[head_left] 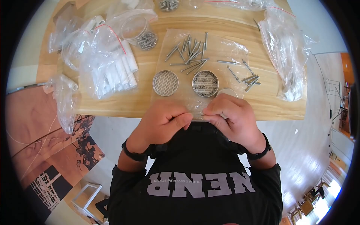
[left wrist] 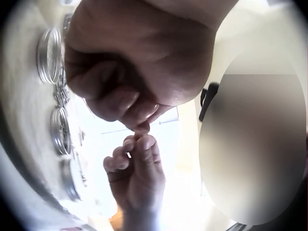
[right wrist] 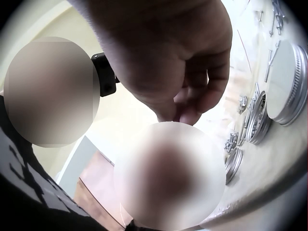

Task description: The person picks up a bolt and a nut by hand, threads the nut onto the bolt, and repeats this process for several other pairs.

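Both hands meet in front of the table's near edge. My left hand [head_left: 165,122] has curled fingers, its thumb pressed against the index finger. My right hand [head_left: 234,118] pinches a small thin metal piece [head_left: 201,115] between thumb and index finger; I cannot tell its exact kind. In the left wrist view the fingertips of both hands come together. Beyond them, a round metal lid [head_left: 165,83] lies with its patterned inside up. A second lid [head_left: 205,83] holds several small nuts. A third lid [head_left: 228,92] is partly hidden by the right hand.
Long bolts [head_left: 193,54] lie scattered on a clear plastic sheet [head_left: 168,41], with more bolts [head_left: 251,80] at its right. Bagged white pipes [head_left: 116,75] and a clear tub of small hardware [head_left: 147,40] stand at left. An empty-looking plastic bag [head_left: 283,52] lies at right.
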Demonstrator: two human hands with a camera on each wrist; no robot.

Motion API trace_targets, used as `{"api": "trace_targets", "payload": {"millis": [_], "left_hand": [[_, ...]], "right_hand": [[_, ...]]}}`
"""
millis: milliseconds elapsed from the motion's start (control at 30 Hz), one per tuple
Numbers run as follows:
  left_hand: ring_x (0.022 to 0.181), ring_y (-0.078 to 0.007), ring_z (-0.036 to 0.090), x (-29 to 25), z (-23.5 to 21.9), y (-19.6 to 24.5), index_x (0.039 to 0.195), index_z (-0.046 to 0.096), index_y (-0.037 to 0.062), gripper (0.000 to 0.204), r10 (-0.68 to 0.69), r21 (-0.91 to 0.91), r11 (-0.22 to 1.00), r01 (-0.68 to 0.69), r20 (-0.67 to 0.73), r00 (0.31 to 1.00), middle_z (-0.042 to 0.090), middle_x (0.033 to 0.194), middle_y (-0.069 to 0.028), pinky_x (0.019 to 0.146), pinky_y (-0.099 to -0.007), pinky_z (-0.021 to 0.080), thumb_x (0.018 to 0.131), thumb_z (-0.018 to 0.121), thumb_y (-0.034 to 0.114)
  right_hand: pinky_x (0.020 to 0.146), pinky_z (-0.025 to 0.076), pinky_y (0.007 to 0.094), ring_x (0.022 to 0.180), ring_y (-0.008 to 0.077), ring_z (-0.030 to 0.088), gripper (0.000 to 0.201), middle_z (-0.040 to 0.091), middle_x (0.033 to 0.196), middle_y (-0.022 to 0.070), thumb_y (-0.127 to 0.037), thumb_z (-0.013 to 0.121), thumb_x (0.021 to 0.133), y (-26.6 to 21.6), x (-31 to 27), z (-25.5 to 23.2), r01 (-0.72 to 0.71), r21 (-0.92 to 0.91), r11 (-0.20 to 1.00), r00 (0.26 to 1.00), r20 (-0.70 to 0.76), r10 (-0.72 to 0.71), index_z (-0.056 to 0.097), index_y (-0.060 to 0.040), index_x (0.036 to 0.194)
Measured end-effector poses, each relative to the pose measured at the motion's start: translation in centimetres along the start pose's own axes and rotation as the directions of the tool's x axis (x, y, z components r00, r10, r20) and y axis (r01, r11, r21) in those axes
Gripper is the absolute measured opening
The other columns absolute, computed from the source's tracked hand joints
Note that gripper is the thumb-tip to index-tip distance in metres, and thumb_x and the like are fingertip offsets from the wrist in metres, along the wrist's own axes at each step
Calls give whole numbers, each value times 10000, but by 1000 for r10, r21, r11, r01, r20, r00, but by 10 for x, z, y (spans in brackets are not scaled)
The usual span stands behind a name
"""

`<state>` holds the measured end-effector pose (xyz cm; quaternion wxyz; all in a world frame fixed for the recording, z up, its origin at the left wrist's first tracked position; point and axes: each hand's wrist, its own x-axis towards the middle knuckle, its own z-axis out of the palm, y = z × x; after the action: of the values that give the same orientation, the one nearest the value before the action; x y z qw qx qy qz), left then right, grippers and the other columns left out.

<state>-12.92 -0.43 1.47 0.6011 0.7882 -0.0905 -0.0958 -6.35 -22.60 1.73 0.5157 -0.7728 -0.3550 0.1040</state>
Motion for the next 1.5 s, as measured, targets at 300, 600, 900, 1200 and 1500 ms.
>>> {"api": "trace_targets", "payload": {"millis": [300, 600, 900, 1200, 1500], "left_hand": [[567, -67, 488, -5, -2, -2, 744, 616, 55, 313, -303, -566, 668, 484, 387, 871, 539, 633, 29, 513, -222, 351, 981, 589, 259], [573, -198, 564, 5, 10, -9, 857, 653, 11, 67, 320, 292, 916, -274, -122, 939, 650, 719, -76, 537, -285, 438, 826, 701, 45], [506, -136, 504, -7, 1, -8, 773, 593, 36, 208, -230, -402, 866, 298, 208, 951, 540, 570, -30, 489, -286, 385, 932, 619, 167], [572, -196, 551, 4, 11, -11, 822, 616, 42, 125, 159, 154, 978, -141, -114, 981, 625, 701, -50, 540, -302, 434, 844, 707, 125], [565, -249, 537, 4, 6, -14, 783, 621, 60, 139, 450, 455, 807, -377, -61, 891, 585, 694, -56, 499, -336, 412, 778, 746, 120]], "right_hand": [[565, 477, 340, 659, 252, 621, 135, 619, 753, 49, -114, 759, 791, -3, 1, -1, 136, 72, 988, 991, -24, -135, 642, -72, 845], [585, 472, 357, 688, 282, 608, 147, 603, 757, 78, -125, 747, 821, 1, -6, -1, -123, 26, 992, 992, 21, 122, 621, -73, 879], [576, 473, 356, 674, 283, 606, 141, 595, 757, 74, -114, 752, 805, -2, -6, 5, 16, 58, 998, 1000, -10, -15, 627, -77, 857], [569, 466, 363, 666, 281, 608, 146, 588, 748, 70, -112, 744, 815, -2, -5, -3, -51, 20, 999, 998, -29, 52, 608, -79, 857], [576, 465, 368, 673, 281, 607, 139, 586, 749, 70, -112, 736, 821, -1, -6, 1, -64, 22, 998, 998, 0, 64, 604, -80, 852]]}}
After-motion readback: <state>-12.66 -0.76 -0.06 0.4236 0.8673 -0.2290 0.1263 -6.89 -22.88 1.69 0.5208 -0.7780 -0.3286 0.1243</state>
